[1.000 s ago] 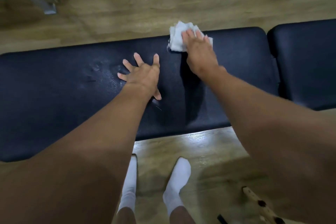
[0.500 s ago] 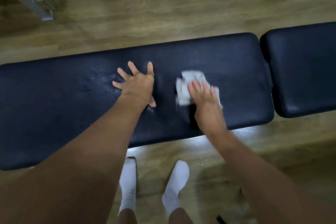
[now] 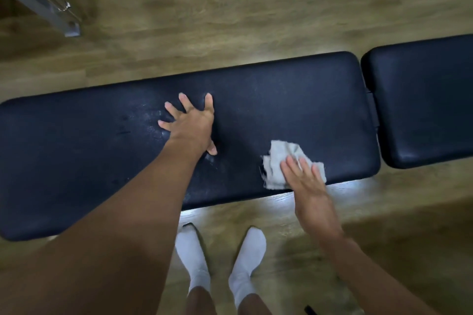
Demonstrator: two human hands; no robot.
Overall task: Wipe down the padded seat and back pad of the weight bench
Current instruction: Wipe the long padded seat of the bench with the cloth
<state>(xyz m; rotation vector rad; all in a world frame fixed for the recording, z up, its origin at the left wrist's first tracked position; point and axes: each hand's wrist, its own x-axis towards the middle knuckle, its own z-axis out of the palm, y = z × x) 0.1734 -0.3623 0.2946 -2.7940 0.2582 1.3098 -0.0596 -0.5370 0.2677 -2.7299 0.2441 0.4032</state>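
Grey cloth (image 3: pixel 275 169) beneath flat right hand (image 3: pixel 307 186), left hand (image 3: pixel 192 128) splayed, probably back pad (image 3: pixel 294 100)

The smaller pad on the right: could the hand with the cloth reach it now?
Probably yes: the right hand presses the cloth on the long pad near that end; nothing blocks the narrow gap to the smaller pad.

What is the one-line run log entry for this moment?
step: wiping long pad | right hand: flat on cloth, near edge | left hand: spread flat on long pad | short pad: untouched
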